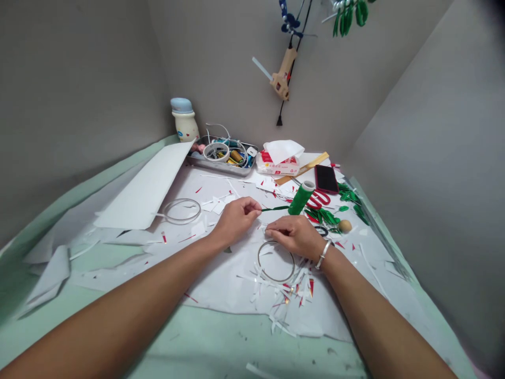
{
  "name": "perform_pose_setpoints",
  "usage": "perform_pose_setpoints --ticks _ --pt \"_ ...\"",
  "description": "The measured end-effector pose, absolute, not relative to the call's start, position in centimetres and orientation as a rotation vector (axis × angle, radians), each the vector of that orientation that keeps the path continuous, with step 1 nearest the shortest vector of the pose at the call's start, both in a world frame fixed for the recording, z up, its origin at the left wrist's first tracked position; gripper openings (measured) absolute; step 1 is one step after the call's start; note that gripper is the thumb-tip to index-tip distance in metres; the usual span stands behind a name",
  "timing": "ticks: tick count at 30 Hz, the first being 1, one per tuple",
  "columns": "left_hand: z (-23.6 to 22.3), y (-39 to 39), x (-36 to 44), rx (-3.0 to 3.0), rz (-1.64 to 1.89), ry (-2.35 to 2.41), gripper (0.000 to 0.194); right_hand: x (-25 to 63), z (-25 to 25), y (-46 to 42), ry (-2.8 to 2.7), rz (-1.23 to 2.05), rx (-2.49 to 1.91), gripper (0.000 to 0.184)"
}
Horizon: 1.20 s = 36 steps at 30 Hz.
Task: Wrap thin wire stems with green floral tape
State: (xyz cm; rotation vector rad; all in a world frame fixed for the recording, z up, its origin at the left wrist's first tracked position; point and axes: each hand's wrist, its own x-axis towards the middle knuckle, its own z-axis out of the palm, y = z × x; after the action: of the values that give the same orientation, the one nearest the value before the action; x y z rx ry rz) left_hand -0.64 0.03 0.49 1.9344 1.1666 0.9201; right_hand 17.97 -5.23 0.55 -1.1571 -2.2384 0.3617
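Between the thumb and fingertips of my left hand (240,217) is the end of a thin green strand (275,208), which stretches right toward a green thread spool (302,198). The spool stands tilted just behind my right hand (295,235). My right fingers are bent and drawn together, and whatever they pinch is hidden or too small to name. Below that hand lies a wire ring (292,268) on white paper. Green leaf-shaped pieces (325,216), red-handled scissors (319,199) and a round tan ball (344,226) lie beyond my right hand.
A metal tray (232,168) of tapes and spools stands at the back, beside a tissue pack (278,163). A phone (326,179) lies at right. White sheet (138,189), coiled wire (182,211) and paper scraps (276,318) are spread around. A glue gun (282,76) hangs on the wall.
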Motion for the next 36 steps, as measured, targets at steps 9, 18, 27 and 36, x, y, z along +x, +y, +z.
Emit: perform_pose_setpoints --ticks 9,18,27,36 --pt "0.3 -0.9 -0.4 2.277 0.649 0.935 0.014 19.2 0.7 -4.8 -1.936 0.267 -1.198 0.018" --pt "1.6 -1.3 -0.3 1.935 0.789 0.878 0.013 19.7 -0.1 -4.2 -2.022 0.402 -1.342 0.019" --pt "0.4 -0.3 -0.6 2.11 0.857 1.194 0.012 18.0 0.9 -5.3 -2.217 0.255 -1.128 0.015" --pt "1.1 -1.7 -0.2 2.242 0.623 0.814 0.013 19.7 0.2 -4.2 -1.887 0.347 -1.261 0.018"
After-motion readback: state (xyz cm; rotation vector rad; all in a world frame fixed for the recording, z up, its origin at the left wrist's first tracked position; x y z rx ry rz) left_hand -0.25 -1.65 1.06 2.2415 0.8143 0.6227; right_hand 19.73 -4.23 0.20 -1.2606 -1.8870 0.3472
